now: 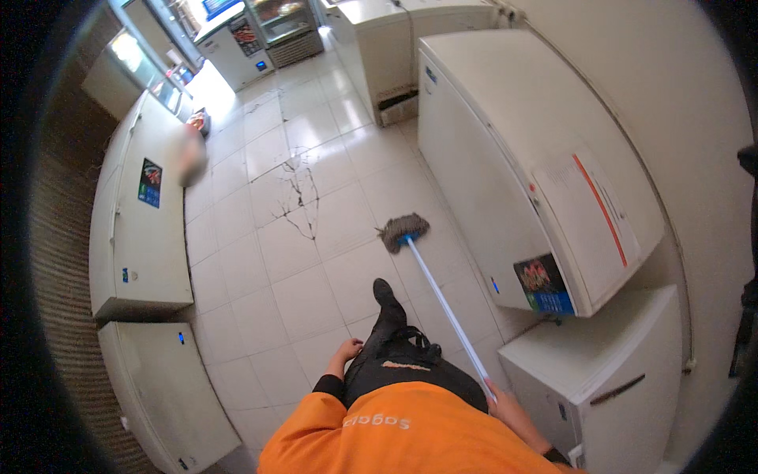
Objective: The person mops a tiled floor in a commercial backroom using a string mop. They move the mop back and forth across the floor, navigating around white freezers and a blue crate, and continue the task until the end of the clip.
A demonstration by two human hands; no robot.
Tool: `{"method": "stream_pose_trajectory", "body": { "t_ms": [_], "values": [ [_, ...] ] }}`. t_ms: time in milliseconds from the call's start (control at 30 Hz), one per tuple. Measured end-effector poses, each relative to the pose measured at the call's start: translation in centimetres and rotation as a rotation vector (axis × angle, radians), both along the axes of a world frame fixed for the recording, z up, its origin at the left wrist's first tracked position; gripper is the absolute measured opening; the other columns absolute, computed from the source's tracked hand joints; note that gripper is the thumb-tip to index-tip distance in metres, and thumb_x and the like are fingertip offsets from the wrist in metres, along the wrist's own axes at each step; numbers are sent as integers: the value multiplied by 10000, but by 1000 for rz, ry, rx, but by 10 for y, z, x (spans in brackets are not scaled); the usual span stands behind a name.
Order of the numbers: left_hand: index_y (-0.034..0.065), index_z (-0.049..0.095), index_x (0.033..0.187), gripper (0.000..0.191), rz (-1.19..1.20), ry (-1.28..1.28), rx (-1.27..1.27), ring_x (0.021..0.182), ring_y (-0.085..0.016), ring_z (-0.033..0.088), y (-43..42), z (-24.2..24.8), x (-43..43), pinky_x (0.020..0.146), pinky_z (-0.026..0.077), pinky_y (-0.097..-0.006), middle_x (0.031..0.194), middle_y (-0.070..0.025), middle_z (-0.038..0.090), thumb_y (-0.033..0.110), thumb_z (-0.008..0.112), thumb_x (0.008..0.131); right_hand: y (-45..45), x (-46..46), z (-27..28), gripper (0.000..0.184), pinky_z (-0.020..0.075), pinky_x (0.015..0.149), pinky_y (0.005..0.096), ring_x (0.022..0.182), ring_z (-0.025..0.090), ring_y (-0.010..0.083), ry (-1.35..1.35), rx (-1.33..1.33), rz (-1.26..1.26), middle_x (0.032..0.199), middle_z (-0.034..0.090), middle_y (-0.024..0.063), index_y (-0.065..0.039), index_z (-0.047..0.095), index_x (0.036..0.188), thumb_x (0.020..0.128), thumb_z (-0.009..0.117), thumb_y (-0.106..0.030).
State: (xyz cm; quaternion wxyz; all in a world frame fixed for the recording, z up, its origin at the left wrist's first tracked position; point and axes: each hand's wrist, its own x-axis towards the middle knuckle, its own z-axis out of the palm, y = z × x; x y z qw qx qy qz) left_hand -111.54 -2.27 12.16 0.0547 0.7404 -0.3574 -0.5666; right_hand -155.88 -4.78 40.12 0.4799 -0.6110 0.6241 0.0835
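Note:
My right hand [503, 404] is closed around the upper end of a white mop handle [447, 311], by my right hip. The handle slants forward to a blue socket [408, 239] and a grey string mop head [404, 230], which lies bunched on the pale floor tiles [302, 296]. Beside my left thigh hangs my left hand [350, 348], with nothing visible in it; how its fingers are set is too small to tell. One black shoe [384, 290] shows ahead of me, a little short of the mop head.
White chest freezers stand on the right [474, 160] and left [148, 201], with lower white cabinets nearer me [598, 355] [166, 391]. Cracked tiles [299, 195] run ahead. A blurred object [190, 157] sits by the left freezer. A glass-fronted cooler [287, 26] stands at the far end.

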Motion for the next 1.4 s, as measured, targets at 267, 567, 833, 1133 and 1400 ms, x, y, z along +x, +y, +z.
{"method": "stream_pose_trajectory", "body": {
  "t_ms": [267,567,833,1133,1400],
  "values": [
    [35,585,1048,309,374,-100,-59,810,-222,599,15,33,77,724,475,-331,912,-138,625,169,526,776,-332,213,-197,492,457,744,444,835,575,370,-8,-156,90,918,587,233,-204,371,1297,815,469,-187],
    [19,594,1029,327,442,-96,137,754,-197,592,63,52,71,701,473,-326,884,-123,629,206,544,766,-364,237,-184,491,444,772,462,850,566,391,-4,-426,255,918,583,250,-219,372,1297,815,460,-185],
    [22,603,1023,362,-82,-99,98,894,-285,591,26,-1,-3,804,443,-355,964,-161,624,253,550,749,19,-38,-119,539,450,738,463,839,557,425,48,-50,62,925,569,261,-285,302,1320,821,499,-231],
    [32,607,1010,332,-125,2,-76,903,-279,588,-20,-14,-36,809,444,-364,949,-158,625,226,520,754,162,-133,74,524,449,784,436,874,564,407,217,356,-159,966,559,269,-285,312,1319,834,502,-224],
    [42,595,1044,332,-25,-100,75,858,-248,598,11,1,36,774,458,-349,934,-138,632,215,523,770,-40,-10,-59,506,461,715,461,782,580,404,45,55,178,843,578,265,-265,315,1317,838,477,-249]
  ]
}}
